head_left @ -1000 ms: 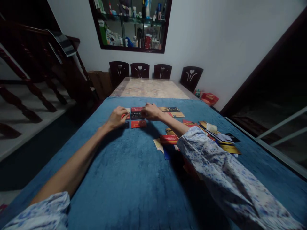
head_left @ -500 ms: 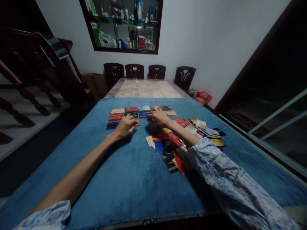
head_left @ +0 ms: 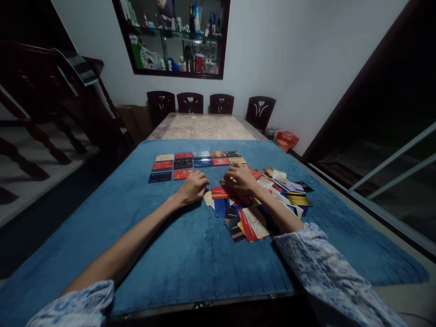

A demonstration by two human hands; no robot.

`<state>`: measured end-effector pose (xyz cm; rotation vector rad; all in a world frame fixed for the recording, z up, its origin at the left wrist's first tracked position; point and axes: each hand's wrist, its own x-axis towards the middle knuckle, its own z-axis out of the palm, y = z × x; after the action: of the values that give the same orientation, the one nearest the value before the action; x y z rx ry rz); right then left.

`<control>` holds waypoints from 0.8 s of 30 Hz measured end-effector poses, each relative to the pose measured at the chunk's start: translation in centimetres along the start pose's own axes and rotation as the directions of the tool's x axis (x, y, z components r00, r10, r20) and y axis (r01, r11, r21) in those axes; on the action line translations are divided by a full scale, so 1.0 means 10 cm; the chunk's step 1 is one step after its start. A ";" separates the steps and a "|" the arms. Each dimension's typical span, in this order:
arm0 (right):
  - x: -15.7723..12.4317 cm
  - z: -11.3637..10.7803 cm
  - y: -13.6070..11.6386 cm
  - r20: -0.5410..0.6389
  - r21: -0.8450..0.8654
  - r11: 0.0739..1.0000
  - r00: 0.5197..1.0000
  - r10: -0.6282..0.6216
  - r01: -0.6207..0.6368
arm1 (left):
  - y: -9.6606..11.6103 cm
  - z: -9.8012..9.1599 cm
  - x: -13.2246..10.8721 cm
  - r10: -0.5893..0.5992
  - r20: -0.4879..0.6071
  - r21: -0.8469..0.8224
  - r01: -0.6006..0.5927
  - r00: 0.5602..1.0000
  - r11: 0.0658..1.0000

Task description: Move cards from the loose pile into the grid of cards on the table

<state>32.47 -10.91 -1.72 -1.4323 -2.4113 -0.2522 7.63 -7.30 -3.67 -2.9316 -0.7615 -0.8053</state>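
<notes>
My left hand (head_left: 193, 187), fingers curled together and no card showing in it, hovers between the orange-red card (head_left: 183, 174) and the loose cards. My right hand (head_left: 240, 179) is closed over the upper left part of a messy card pile (head_left: 254, 222). A bit of yellow shows by its fingertips, but I cannot tell whether that card is held. Beyond my hands, bank-type cards lie in neat rows, among them a dark card (head_left: 160, 177), a blue card (head_left: 203, 162) and a red card (head_left: 220, 161). My right hand and forearm hide part of the pile.
A blue cloth (head_left: 153, 259) covers the near part of the table, with a bare marbled tabletop (head_left: 204, 127) beyond. Several dark chairs (head_left: 190, 103) stand at the far end by the wall. Red bags (head_left: 286, 140) sit off the right side.
My left hand has moved right and toward me, off the orange-red card, which now lies uncovered. My right hand has drawn back rightward from the rows to the pile, revealing a red card.
</notes>
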 end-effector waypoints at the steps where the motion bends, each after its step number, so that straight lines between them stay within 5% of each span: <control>1: -0.04 0.00 0.00 -0.007 0.002 1.000 1.000 0.007 -0.007 | 0.03 0.02 0.01 -0.009 0.002 0.001 0.009 1.000 1.000; 13: -0.41 0.08 0.15 -0.049 0.136 0.991 0.999 0.005 0.002 | 0.24 0.14 -0.02 -0.041 -0.042 -0.080 0.037 0.998 0.996; 24: -0.46 0.02 0.02 0.010 0.177 0.981 0.997 -0.079 0.076 | 0.22 0.15 -0.03 -0.032 0.064 -0.100 0.038 0.997 0.994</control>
<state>34.67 -14.47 -3.55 -1.2695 -2.4379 -0.0430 9.10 -9.23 -4.83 -3.0550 -0.8019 -0.7809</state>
